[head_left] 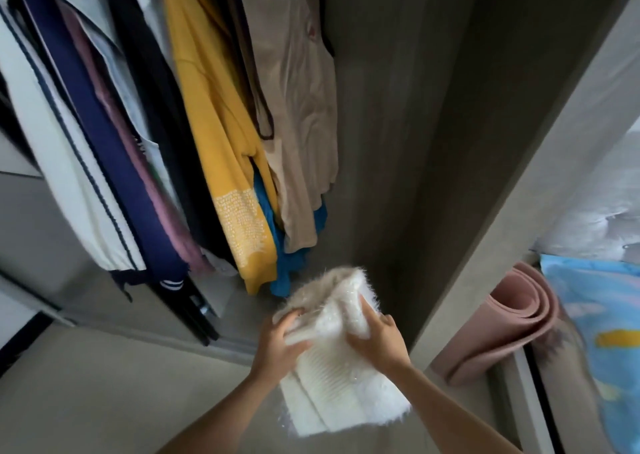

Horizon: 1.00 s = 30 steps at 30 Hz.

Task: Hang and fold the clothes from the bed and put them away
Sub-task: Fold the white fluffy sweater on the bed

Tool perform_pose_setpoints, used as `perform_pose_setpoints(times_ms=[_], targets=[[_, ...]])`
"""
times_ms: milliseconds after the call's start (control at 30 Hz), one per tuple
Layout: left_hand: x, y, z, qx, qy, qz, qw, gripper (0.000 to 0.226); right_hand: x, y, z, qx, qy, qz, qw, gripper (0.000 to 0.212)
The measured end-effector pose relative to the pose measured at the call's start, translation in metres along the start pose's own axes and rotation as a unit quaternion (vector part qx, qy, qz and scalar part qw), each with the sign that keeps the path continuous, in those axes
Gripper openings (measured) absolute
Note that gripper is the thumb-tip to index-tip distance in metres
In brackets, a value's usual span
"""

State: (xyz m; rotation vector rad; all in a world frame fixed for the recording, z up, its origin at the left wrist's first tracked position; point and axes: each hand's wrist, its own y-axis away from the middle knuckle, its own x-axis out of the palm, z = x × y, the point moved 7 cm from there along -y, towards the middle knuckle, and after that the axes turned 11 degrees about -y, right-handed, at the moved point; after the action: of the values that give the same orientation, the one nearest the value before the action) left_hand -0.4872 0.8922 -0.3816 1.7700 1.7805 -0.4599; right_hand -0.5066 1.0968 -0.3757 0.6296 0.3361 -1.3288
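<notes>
White fluffy knitted sweater [341, 381], folded into a thick bundle, sits in mid-air before the grey wardrobe [398, 142], the left hand [280, 344] gripping one side and the right hand [379, 341] the other. A firm grip on both sides while lowering it flat should stop the folds springing open.

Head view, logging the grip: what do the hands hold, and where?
A folded white sweater: left hand grips its left edge, right hand its right edge.
</notes>
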Motion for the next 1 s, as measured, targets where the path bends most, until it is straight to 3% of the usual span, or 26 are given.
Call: perform_pose_setpoints(times_ms=[300, 633, 900, 1000], targets=[[0.022, -0.077, 0.019, 0.012, -0.017, 0.091, 0.996, 0.058, 0.004, -0.034, -0.019, 0.089, -0.008, -0.073, 0.993, 0.076], [0.053, -0.164, 0.05, 0.106, -0.084, 0.212, 0.968, 0.06, 0.042, -0.065, -0.054, 0.207, -0.009, -0.173, 0.963, 0.08], [0.162, -0.226, 0.133, 0.082, -0.019, 0.254, 0.964, 0.055, 0.094, -0.144, -0.173, 0.217, 0.003, -0.156, 0.964, 0.077], [0.218, -0.261, 0.185, 0.092, 0.01, 0.239, 0.967, 0.055, 0.128, -0.187, -0.234, 0.174, -0.001, -0.16, 0.972, 0.077]])
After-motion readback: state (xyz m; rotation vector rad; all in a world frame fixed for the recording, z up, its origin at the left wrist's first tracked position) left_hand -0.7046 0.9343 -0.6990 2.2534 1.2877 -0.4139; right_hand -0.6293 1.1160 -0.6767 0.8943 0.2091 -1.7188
